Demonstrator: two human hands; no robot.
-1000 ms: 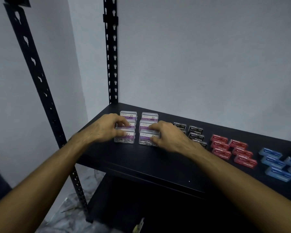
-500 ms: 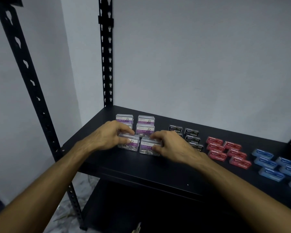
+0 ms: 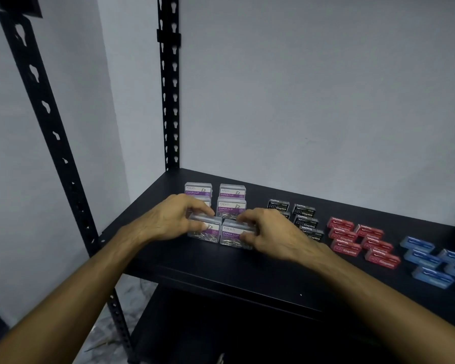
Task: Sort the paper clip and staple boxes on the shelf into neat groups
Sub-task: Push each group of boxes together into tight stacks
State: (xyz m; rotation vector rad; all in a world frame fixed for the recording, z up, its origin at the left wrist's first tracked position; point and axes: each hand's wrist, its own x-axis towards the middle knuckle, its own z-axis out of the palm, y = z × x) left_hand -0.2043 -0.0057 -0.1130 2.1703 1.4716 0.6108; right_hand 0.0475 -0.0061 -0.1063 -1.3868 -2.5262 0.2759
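On the black metal shelf [image 3: 221, 274], left hand [image 3: 168, 219] and right hand [image 3: 271, 232] each pinch a clear plastic purple-labelled paper clip box [image 3: 230, 233] at the group's 6 o'clock row, apparently squaring it; next, judged, release and check the staple groups toward 3 o'clock.

The left hand [image 3: 174, 219] covers most of the middle-left paper clip box [image 3: 205, 201], so only a sliver shows. The right hand [image 3: 271, 232] hides part of the black staple boxes [image 3: 304, 211]. At the shelf's [image 3: 247, 274] right edge the blue staple boxes [image 3: 431, 261] get cut off by the frame, labels too blurry to read.
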